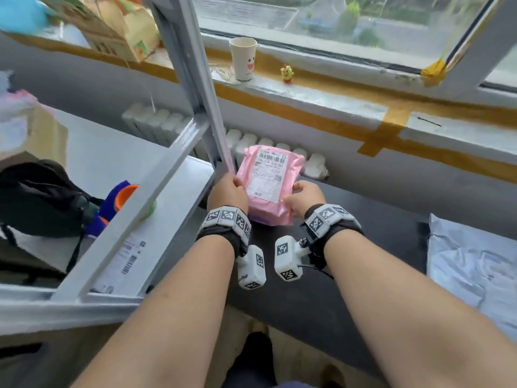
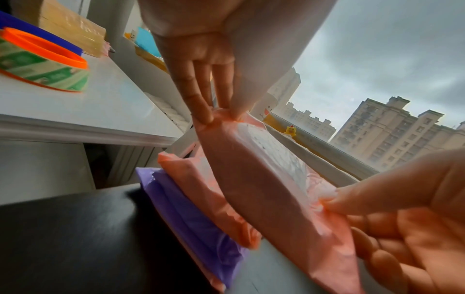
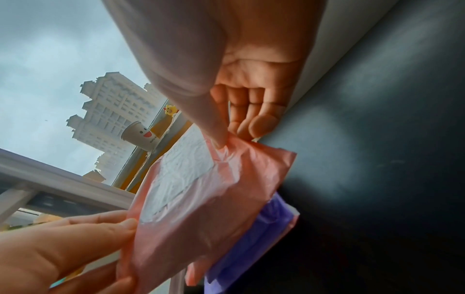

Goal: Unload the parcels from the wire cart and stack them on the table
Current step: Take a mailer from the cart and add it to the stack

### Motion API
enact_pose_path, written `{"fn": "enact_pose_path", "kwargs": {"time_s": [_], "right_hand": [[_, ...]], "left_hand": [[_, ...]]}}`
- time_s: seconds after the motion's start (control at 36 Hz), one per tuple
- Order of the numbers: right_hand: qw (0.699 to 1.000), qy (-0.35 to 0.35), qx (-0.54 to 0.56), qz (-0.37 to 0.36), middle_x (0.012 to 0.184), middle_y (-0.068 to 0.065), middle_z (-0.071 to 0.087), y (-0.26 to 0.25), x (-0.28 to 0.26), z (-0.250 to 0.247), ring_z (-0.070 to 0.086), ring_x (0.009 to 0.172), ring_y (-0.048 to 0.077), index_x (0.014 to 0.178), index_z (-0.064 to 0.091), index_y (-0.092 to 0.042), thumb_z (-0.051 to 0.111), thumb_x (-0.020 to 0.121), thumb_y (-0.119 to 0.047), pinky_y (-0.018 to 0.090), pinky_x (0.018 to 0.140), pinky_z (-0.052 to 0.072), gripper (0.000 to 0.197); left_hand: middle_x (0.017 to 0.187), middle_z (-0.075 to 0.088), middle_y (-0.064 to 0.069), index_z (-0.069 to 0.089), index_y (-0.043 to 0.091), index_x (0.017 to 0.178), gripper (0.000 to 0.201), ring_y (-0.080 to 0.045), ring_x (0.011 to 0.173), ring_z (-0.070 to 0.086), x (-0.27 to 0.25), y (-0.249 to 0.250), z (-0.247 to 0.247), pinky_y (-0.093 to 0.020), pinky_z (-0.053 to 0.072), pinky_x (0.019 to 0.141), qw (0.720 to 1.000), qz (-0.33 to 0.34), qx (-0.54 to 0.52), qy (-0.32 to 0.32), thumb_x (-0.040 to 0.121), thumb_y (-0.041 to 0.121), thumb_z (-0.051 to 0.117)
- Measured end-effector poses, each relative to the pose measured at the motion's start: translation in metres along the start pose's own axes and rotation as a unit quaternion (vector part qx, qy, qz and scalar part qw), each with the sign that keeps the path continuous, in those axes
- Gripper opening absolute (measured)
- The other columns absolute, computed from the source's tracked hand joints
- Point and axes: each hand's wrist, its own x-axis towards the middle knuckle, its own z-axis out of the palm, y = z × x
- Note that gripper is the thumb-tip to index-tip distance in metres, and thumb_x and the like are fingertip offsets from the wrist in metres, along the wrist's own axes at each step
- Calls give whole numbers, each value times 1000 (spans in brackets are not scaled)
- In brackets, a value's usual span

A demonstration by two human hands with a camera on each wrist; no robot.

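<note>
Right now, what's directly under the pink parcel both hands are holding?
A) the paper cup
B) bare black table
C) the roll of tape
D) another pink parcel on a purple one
D: in the left wrist view the held pink parcel, pinched by the left hand and right hand, sits over a second pink parcel on a purple parcel.

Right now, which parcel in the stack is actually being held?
The top pink plastic mailer with the white shipping label, pinched by left hand and right hand. The second pink mailer and purple mailer lie untouched beneath.
</note>
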Motion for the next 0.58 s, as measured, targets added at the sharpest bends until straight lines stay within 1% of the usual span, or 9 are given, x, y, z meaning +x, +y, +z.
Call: {"fn": "enact_pose_path", "kwargs": {"time_s": [0.08,0.17,0.19,0.25,0.31,0.39,0.47,0.5,0.58], "right_hand": [[1000,10,24,5,102,10,65,-13,14,13,65,96,34,106,65,-7,57,80,3,47,87,54,28],[999,20,36,9,110,10,66,-18,27,25,66,97,32,114,64,-8,56,82,2,46,88,54,34],[999,21,30,16,111,11,67,-18,29,28,66,97,31,114,64,-8,55,83,1,45,88,54,34],[999,21,5,28,109,12,67,-18,31,32,64,97,33,108,65,-6,53,84,-1,41,88,53,28],[999,17,-11,40,112,13,66,-17,33,35,63,98,35,105,66,-4,51,84,-1,38,85,52,25],[998,16,-10,53,112,13,66,-16,35,37,63,96,35,106,66,-6,49,85,-2,40,86,53,26],[998,24,7,60,109,13,66,-20,37,36,65,94,35,108,64,-8,50,85,-2,46,87,54,28],[998,29,12,61,110,13,66,-20,38,34,65,95,35,109,63,-9,50,84,-3,48,87,54,29],[996,43,33,70,112,14,64,-22,36,23,64,98,38,112,60,-9,52,85,-7,49,89,53,28]], "left_hand": [[106,67,-5,59,16,103,17,-28,97,60,24,-2,2,-28,43,79,1000,20,1,-16,91,12,48],[112,65,-7,57,17,108,23,-29,101,59,40,-9,7,-30,43,84,998,35,19,-40,90,9,45],[114,64,-7,57,17,111,26,-30,103,58,43,-12,9,-31,43,86,997,38,32,-54,90,8,44],[116,62,-8,57,17,117,33,-31,106,58,48,-19,11,-34,45,90,993,45,66,-85,89,7,43],[117,62,-10,58,14,118,34,-32,108,57,51,-23,13,-38,47,91,986,68,112,-102,88,8,44],[116,57,-11,57,10,115,30,-31,109,55,54,-23,11,-41,48,88,977,102,162,-95,87,8,46],[120,52,-9,55,10,117,31,-29,113,50,54,-15,7,-41,45,84,969,138,195,-67,88,6,47],[121,52,-9,55,11,118,31,-28,114,48,54,-12,6,-40,45,85,967,150,199,-56,89,7,46],[124,53,-6,56,15,125,36,-25,117,46,53,-1,7,-37,42,93,964,181,191,-35,90,8,46]]}}
